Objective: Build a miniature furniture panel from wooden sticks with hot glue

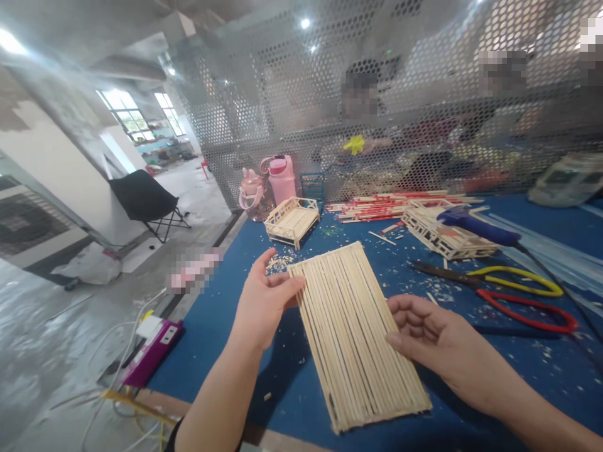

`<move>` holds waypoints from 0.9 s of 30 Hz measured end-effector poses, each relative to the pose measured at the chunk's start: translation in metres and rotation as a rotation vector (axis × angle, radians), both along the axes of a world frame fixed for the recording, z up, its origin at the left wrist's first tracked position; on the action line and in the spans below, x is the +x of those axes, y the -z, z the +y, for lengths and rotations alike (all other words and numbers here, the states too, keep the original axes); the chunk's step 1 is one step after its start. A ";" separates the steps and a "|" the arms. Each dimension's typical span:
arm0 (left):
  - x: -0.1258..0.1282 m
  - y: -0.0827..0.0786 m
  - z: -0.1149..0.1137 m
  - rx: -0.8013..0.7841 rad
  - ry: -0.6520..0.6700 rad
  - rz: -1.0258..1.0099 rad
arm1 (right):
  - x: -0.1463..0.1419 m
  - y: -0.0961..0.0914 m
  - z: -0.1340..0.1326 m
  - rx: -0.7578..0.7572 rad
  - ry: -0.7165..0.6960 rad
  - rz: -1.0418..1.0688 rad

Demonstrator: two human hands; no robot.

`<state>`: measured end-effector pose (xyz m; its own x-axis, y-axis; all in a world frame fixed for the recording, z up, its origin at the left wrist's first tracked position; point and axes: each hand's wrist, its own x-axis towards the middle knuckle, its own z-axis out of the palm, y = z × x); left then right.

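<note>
Blue table [202,351]: beneath both hands. Stick panel [353,333]: held between the hands; left hand [259,304] grips its left edge near the far corner with thumb and fingers, right hand [438,336] pinches its right edge. Railed stick frame [293,222]: beyond the left fingertips, slatted floor visible. Pink bottle [283,185]: farther beyond the same fingers, lidded, contents hidden. Translucent bottle [257,188]: beside it, left; contents cannot be told.

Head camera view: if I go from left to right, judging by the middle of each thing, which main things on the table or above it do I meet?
Purple power strip → left hand → wooden stick panel → right hand → tool with red and yellow handles.
</note>
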<state>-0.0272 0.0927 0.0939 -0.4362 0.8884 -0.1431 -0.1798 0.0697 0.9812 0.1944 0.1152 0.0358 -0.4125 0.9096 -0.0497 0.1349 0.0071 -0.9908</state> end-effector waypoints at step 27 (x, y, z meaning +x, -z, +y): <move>0.007 -0.016 -0.016 0.181 -0.033 0.155 | -0.005 0.000 -0.016 0.269 0.092 -0.024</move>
